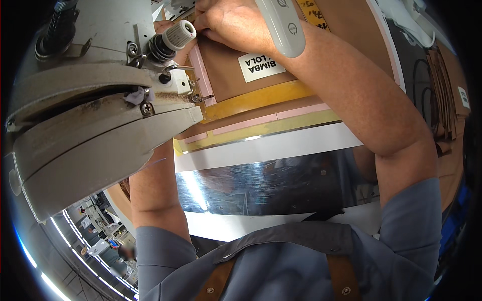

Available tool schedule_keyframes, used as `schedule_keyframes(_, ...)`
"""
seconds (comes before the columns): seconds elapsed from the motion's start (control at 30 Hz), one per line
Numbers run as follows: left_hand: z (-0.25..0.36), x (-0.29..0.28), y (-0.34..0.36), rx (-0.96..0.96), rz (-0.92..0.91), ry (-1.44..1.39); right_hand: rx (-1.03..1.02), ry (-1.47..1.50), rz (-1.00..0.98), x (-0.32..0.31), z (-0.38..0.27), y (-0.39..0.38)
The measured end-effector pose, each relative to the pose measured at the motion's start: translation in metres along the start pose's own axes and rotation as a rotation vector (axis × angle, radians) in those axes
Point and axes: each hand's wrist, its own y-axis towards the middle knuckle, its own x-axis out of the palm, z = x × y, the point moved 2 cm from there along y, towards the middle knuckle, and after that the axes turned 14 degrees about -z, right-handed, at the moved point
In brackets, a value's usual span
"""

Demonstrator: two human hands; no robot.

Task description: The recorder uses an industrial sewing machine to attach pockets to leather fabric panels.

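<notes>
Beyond the grey sewing machine head (100, 145), my right hand (226, 22) is at the top edge of the view. Its fingers are bent and closed at the edge of a brown sheet (226, 65); what they hold, if anything, is hidden. Most of my left hand (187, 52) is covered by the machine, with only small parts showing beside its white tension knob (179, 35). A white printed label (261, 67) lies on the brown sheet. Yellow strips (261, 103) and pink strips (201, 75) run along its edges.
A shiny, scratched metal plate (251, 185) lies nearer me, between my forearms. Over my right forearm hangs a rounded white device (286, 30). Brown pieces (444, 95) are stacked at the far right. Lamps and workbenches show at the lower left.
</notes>
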Motion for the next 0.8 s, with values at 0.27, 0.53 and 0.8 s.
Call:
schedule_keyframes(0.27,0.038,-0.001,-0.017,-0.045,-0.087,-0.537,-0.199,-0.598,-0.48,-0.006,-0.012,-0.011)
schedule_keyframes(0.53,0.056,0.024,-0.147,-0.17,0.243,0.157,-0.254,-0.109,-0.117,-0.01,-0.005,-0.012)
schedule_keyframes(0.8,0.186,0.049,-0.184,-0.129,0.042,0.343,-0.079,-0.062,-0.426,-0.03,-0.028,-0.016)
